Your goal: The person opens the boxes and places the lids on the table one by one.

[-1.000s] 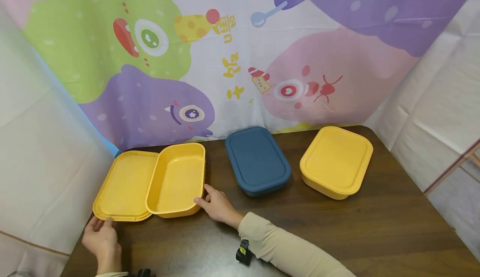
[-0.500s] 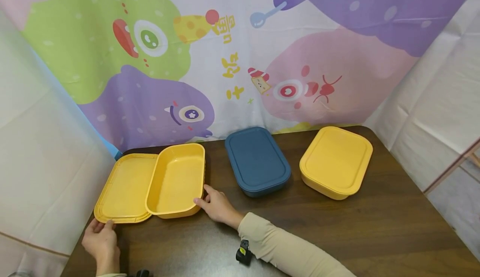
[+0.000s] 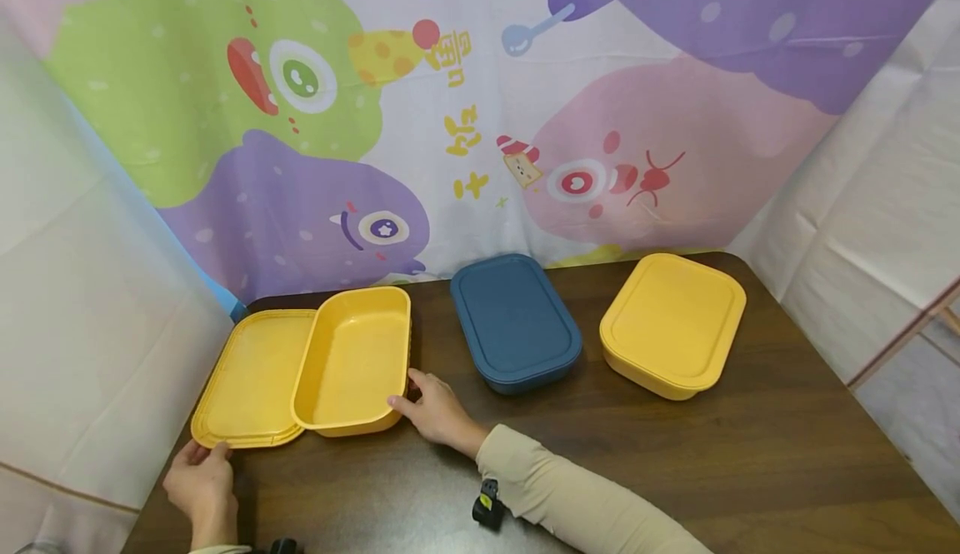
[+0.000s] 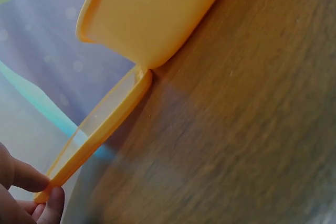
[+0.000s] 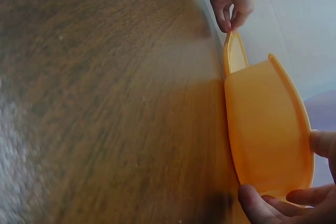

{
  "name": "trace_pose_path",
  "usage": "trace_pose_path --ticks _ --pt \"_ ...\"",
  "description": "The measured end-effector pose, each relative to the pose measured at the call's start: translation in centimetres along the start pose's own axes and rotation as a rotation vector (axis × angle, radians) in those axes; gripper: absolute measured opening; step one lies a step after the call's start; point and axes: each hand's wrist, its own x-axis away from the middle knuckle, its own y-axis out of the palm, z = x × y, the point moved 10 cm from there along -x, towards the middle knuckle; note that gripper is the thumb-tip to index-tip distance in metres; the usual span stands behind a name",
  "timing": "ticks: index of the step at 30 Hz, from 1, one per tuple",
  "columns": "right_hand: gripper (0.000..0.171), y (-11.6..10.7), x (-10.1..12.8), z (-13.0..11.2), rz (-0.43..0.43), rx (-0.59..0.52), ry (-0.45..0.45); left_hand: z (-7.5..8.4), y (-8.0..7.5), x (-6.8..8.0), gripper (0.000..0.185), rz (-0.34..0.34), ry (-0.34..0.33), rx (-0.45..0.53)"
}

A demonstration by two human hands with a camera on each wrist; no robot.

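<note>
A beige sleeve (image 3: 585, 487) runs in from the bottom of the frame with a small black device (image 3: 487, 506) at its cuff, and part of another black device (image 3: 283, 546) shows along the bottom edge, both over a dark wooden table (image 3: 637, 446). At lower left, the left hand (image 3: 201, 483) pinches the near corner of a yellow lid (image 3: 251, 371) between thumb and fingers, the gap between them no wider than the lid's thin edge. Nearer the centre, the right hand (image 3: 437, 411) grips an open yellow box (image 3: 356, 362) at its lower right corner, one digit over the rim and others against the outer wall, spread about as far as the wall is high. Lid and box sit side by side at the left of the frame; the box's rim overhangs and hides the lid's right edge, and the left wrist view shows the lid's far end meeting the foot of the box. Farther back, just right of centre, stands a blue box (image 3: 517, 321) with its lid on, well apart from the open one; a second yellow box (image 3: 675, 321), also lidded, stands near it at right. Behind them hangs a cartoon-monster curtain (image 3: 480, 237), flanked by white sheeting (image 3: 892, 137).
</note>
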Motion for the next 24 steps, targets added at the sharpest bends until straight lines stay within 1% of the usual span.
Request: trace_pose_path --ticks 2,7,9,12,15,17,19,22,24 --pt "0.058 0.0 0.0 0.1 0.0 -0.018 0.004 -0.1 0.0 0.0 0.057 -0.006 0.002 -0.005" --pt "0.049 0.0 0.0 0.0 0.021 -0.052 -0.013 -0.4 0.0 -0.2 0.058 -0.023 0.003 -0.018" --pt "0.049 0.1 0.0 0.1 0.027 -0.059 -0.02 -0.5 0.0 -0.2 0.058 -0.023 0.008 -0.03" --pt "0.056 0.1 0.1 0.2 0.021 -0.054 -0.026 -0.5 -0.1 -0.3 0.057 -0.022 0.017 -0.055" --pt "0.068 0.3 0.1 0.2 -0.006 -0.041 -0.04 -0.4 -0.2 -0.4 0.055 -0.016 0.035 -0.086" --pt "0.075 0.4 0.1 0.0 -0.024 -0.027 -0.058 -0.1 -0.2 -0.6 0.053 -0.009 0.06 -0.121" --pt "0.081 0.5 0.1 -0.2 -0.038 -0.011 -0.069 0.4 -0.4 -0.6 0.049 0.002 0.101 -0.169" --pt "0.087 0.6 0.0 -0.3 -0.042 0.018 -0.073 1.1 -0.5 -0.6 0.044 0.021 0.16 -0.248" --pt "0.09 0.6 -0.1 -0.3 -0.036 0.041 -0.066 1.3 -0.5 -0.6 0.042 0.022 0.184 -0.287"
